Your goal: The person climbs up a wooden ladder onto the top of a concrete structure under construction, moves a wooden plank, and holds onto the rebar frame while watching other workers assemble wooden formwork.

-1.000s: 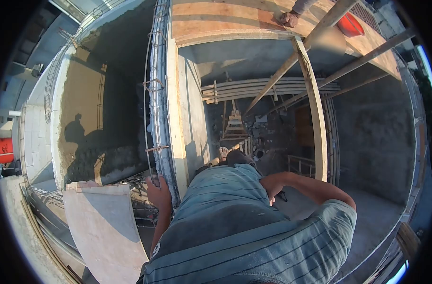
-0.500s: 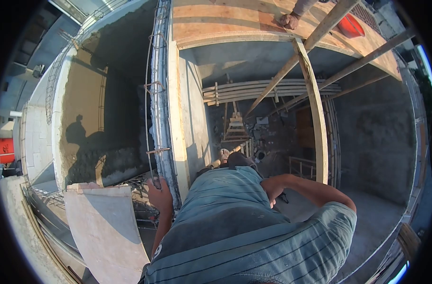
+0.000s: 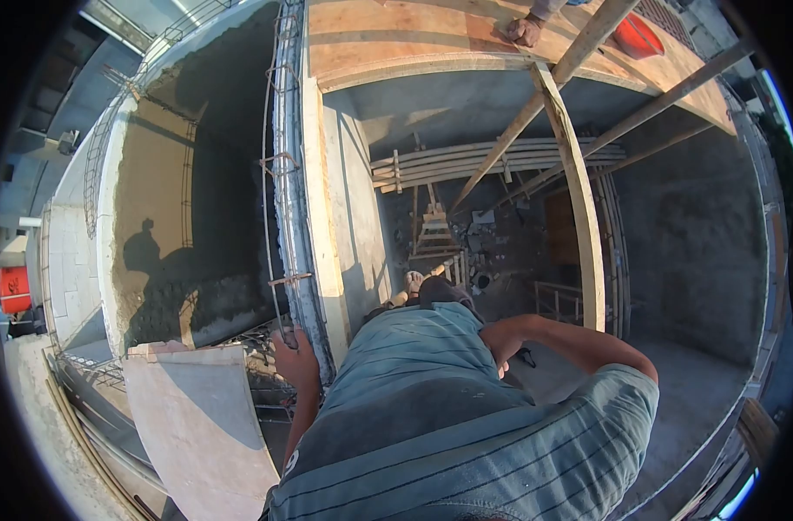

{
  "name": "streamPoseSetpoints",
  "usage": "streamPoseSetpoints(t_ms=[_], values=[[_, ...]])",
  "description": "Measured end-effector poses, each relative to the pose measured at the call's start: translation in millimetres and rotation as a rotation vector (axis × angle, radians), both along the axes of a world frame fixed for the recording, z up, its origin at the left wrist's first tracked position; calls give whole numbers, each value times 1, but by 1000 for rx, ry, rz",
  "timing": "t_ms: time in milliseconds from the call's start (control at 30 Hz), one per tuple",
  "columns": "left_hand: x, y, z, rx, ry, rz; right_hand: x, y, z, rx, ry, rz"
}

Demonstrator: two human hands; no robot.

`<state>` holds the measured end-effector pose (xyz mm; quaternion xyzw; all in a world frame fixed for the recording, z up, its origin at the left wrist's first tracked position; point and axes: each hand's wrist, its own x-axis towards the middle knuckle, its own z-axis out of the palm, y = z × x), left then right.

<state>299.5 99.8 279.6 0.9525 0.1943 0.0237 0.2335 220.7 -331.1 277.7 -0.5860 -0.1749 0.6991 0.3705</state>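
Note:
My left hand [image 3: 296, 354] is closed around a thin steel reinforcing bar [image 3: 273, 252] at the near end of the wall top. That bar belongs to a long rebar cage with square ties [image 3: 283, 161], lying along the wall. At my waist, against the striped shirt [image 3: 431, 365], my right hand [image 3: 500, 343] is bent in with its fingers curled. What it holds, if anything, is hidden. A small dark object [image 3: 526, 356] shows just beyond it; its kind is unclear.
Another person's hand [image 3: 525, 31] rests on the plywood deck [image 3: 396, 39], near a red bucket [image 3: 638, 38]. Wooden props [image 3: 574, 174] cross above a deep room with a wooden ladder [image 3: 434, 230]. A pale board [image 3: 197, 417] lies at lower left.
The view has shifted slightly, so the deck and bucket sit a little higher and further left. Both my hands keep their places, and the other person's hand stays on the deck.

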Motion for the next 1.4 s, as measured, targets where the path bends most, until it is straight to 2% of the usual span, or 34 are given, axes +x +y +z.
streamPoseSetpoints(t_ms=[467, 633, 733, 933, 1400], values=[[-1, 8, -14, 12, -85, -28, 2, 0, 0, -10, 40, -3], [1, -3, 4, -8, -31, -6, -2, -1, -1, 31, -11, -15], [0, -1, 0, -40, -102, -36, 0, -1, 1, 31, 11, -26], [1, 1, -3, 47, -72, -30, 1, -1, -1, 24, -10, 14], [1, 1, -1, -8, -63, -27, 3, -2, 1, 42, -5, 8]])
